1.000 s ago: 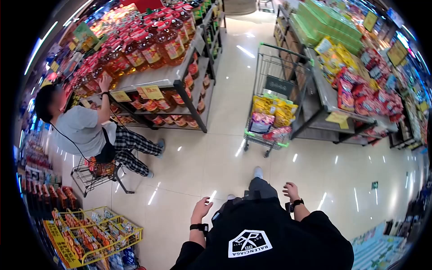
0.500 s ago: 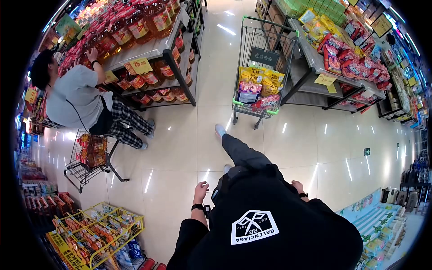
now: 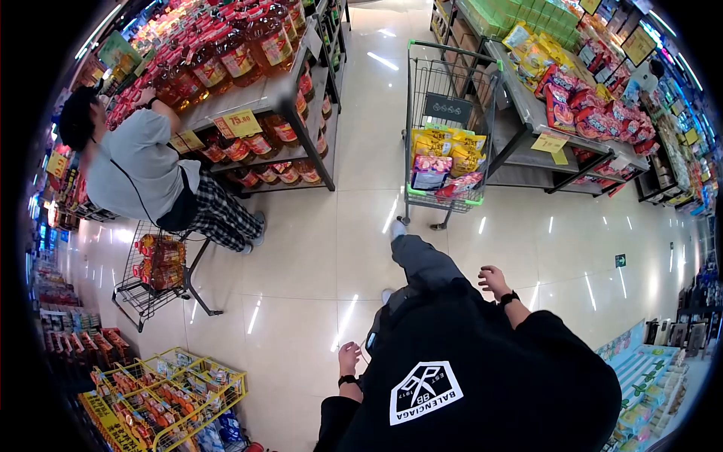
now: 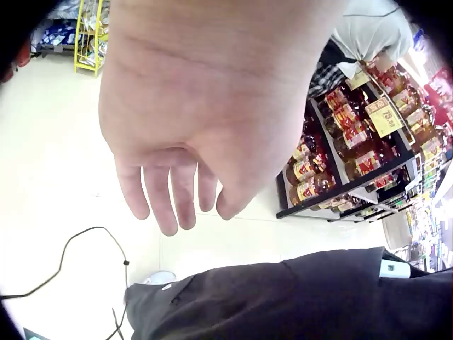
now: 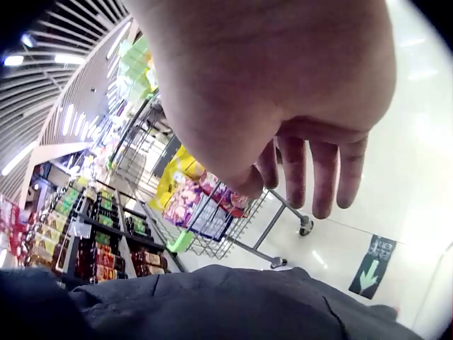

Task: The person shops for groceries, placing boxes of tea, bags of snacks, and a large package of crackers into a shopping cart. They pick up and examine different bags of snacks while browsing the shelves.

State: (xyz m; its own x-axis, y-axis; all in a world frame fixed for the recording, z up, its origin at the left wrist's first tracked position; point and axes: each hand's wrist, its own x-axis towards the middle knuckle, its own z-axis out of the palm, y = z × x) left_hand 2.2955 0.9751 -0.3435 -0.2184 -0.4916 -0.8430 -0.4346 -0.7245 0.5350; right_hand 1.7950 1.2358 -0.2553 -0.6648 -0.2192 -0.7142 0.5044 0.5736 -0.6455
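Observation:
Both of my hands hang empty beside my body. The left hand (image 3: 349,357) is low by my left hip; in the left wrist view its fingers (image 4: 161,202) point down loosely over the pale floor. My right hand (image 3: 494,281) is held out forward of my right side, its fingers (image 5: 324,177) relaxed and touching nothing. Ahead of me stands a shopping cart (image 3: 448,108), the thing nearest to the right hand but apart from it. In its basket lie yellow snack bags (image 3: 468,156), a purple-pink bag (image 3: 431,172) and a red bag (image 3: 461,183).
To the left, another person (image 3: 134,154) reaches toward a shelf of large oil bottles (image 3: 241,56); behind that person is a cart (image 3: 139,294) holding bottles. A display table (image 3: 520,151) with bagged goods flanks my cart. A yellow wire rack (image 3: 162,392) stands at lower left.
I have stepped forward, so the cart is closer to my feet. My right hand has swung forward while my left has dropped back. The other person's arm has shifted slightly at the bottles.

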